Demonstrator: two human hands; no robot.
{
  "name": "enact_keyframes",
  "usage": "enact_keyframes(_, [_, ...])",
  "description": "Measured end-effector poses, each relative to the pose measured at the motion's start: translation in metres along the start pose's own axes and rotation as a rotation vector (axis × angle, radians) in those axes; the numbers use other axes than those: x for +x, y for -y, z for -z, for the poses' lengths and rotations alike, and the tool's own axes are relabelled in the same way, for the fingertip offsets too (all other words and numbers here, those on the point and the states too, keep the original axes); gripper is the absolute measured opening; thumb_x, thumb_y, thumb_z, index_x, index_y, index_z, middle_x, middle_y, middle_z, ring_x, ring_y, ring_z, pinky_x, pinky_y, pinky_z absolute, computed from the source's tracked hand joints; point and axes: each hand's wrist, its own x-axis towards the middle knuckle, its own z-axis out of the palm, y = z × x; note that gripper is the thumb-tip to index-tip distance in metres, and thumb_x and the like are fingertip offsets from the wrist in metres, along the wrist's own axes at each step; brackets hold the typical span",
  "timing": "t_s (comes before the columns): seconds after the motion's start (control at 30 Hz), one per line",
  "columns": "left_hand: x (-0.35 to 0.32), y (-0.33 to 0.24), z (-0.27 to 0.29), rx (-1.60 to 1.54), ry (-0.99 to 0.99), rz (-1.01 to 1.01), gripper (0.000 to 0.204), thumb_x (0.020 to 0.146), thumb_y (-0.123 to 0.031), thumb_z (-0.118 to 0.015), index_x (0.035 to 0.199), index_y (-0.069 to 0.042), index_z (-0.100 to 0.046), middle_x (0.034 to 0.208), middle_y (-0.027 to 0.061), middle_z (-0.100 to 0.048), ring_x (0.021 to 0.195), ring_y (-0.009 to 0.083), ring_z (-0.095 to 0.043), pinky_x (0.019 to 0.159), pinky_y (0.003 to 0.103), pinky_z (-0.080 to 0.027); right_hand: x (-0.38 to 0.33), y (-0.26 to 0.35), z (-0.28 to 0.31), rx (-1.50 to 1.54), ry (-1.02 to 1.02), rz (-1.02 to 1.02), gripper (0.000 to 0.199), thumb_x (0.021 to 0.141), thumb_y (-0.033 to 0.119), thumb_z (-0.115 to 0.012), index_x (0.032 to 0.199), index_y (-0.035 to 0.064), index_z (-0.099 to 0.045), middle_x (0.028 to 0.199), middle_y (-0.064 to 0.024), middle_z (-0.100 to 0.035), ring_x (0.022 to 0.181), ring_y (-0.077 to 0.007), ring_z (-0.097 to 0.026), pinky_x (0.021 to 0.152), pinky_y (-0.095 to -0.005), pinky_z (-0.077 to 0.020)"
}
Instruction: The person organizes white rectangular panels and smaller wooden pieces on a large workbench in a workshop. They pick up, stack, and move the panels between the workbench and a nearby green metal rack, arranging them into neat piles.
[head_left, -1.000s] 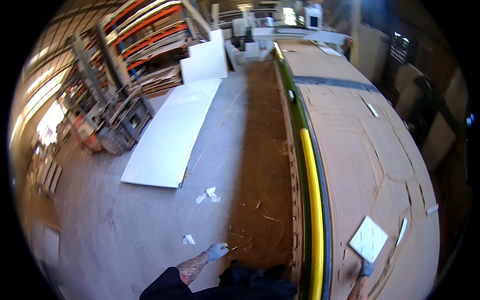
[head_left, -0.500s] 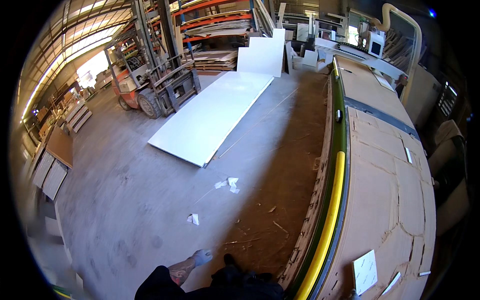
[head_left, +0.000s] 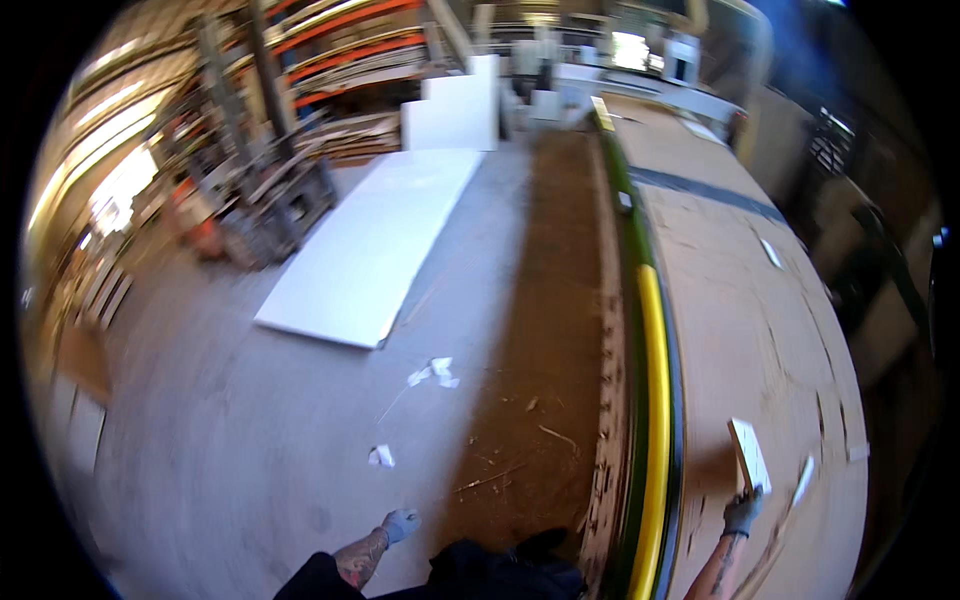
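Observation:
My right hand (head_left: 743, 510), in a grey glove, grips the lower end of a small white board offcut (head_left: 748, 455) and holds it tilted above the brown machine bed (head_left: 725, 330). Beside that hand, a narrow white strip (head_left: 803, 481) lies on the bed. My left hand (head_left: 402, 524), also gloved, hangs over the floor to the left of the machine. Its fingers look loosely curled, with nothing visible in them.
A yellow rail (head_left: 653, 420) runs along the machine's near left edge. White scraps (head_left: 434, 373) litter the floor. Farther off, a large white panel (head_left: 375, 245) lies low, with a forklift (head_left: 240, 215) to its left and upright white boards (head_left: 455, 110) behind it.
My right hand has come into view from the lower edge and now holds the white offcut, which has been raised and tilted off the bed. The whole view has shifted.

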Motion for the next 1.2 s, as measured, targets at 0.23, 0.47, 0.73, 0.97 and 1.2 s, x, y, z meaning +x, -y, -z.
enact_keyframes(0.23, [0.040, 0.118, -0.015, 0.295, 0.322, -0.424, 0.032, 0.091, -0.031, -0.065, 0.107, -0.004, -0.069, 0.099, 0.0220, -0.070, 0.091, 0.0344, -0.068, 0.081, 0.039, -0.054, -0.264, -0.019, 0.102, 0.256, -0.290, 0.134, 0.040, 0.088, 0.053, -0.070, 0.076, 0.0180, -0.054, 0.061, 0.0046, -0.047, 0.048, -0.0101, -0.044, 0.040, -0.0247, -0.0345])
enact_keyframes(0.47, [-0.014, 0.043, -0.089, 0.347, 0.673, -0.404, 0.032, 0.092, -0.027, -0.065, 0.112, -0.002, -0.069, 0.105, 0.0201, -0.071, 0.095, 0.0313, -0.068, 0.086, 0.037, -0.053, -0.540, -0.065, 0.356, 0.583, -0.778, 0.351, 0.027, 0.092, 0.044, -0.070, 0.093, 0.0195, -0.057, 0.065, 0.0028, -0.051, 0.054, -0.0105, -0.050, 0.041, -0.0230, -0.0358])
enact_keyframes(0.73, [-0.167, -0.033, -0.231, 0.390, 0.776, -0.658, 0.033, 0.093, -0.025, -0.065, 0.115, -0.001, -0.068, 0.108, 0.0191, -0.070, 0.099, 0.0297, -0.068, 0.088, 0.036, -0.053, -0.808, -0.133, 0.659, 0.920, -1.101, 0.613, 0.031, 0.094, 0.045, -0.065, 0.085, 0.0160, -0.061, 0.063, 0.0033, -0.056, 0.053, -0.0100, -0.054, 0.040, -0.0221, -0.0360])
enact_keyframes(0.97, [-0.375, -0.042, -0.367, 0.289, 0.698, -0.729, 0.034, 0.093, -0.023, -0.065, 0.117, 0.000, -0.067, 0.112, 0.0182, -0.070, 0.101, 0.0284, -0.067, 0.091, 0.035, -0.052, -0.930, -0.175, 0.949, 1.024, -1.237, 0.685, 0.030, 0.096, 0.048, -0.063, 0.090, 0.0189, -0.062, 0.068, 0.0064, -0.057, 0.058, -0.0076, -0.055, 0.043, -0.0212, -0.0347])
enact_keyframes(1.2, [-0.552, -0.051, -0.442, 0.154, 0.708, -0.708, 0.034, 0.093, -0.021, -0.065, 0.120, 0.001, -0.066, 0.115, 0.0173, -0.070, 0.104, 0.0270, -0.067, 0.093, 0.035, -0.052, -1.003, -0.184, 1.148, 1.016, -1.112, 0.572, 0.033, 0.096, 0.048, -0.061, 0.084, 0.0182, -0.058, 0.065, 0.0037, -0.056, 0.056, -0.0088, -0.052, 0.042, -0.0217, -0.0354])
